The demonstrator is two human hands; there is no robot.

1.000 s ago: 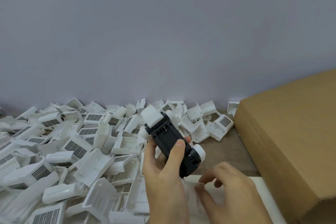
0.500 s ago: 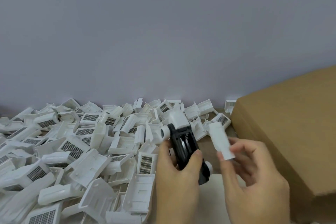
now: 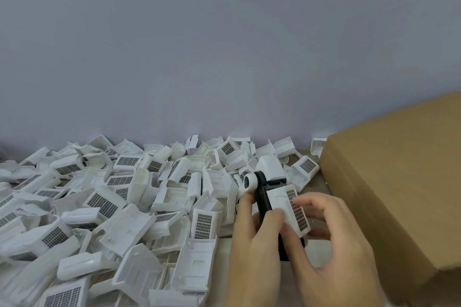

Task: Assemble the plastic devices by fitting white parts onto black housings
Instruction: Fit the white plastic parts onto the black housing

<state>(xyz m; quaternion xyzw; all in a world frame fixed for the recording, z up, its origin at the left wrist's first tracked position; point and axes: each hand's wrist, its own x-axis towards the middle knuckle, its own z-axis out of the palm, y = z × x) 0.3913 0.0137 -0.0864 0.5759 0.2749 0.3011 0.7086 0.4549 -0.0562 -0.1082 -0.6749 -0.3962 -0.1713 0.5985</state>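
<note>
Under both hands (image 3: 294, 239), half-hidden black housing (image 3: 264, 197)

We find no readable text, label, brand, number or sign anywhere in this view. The cardboard box (image 3: 399, 182) shows us only plain brown faces, and the white parts (image 3: 104, 202) in the heap carry dark grid panels but no lettering we can make out. The black housing (image 3: 263, 197) and the wall (image 3: 224, 45) behind are likewise unmarked as far as we can see.
</note>
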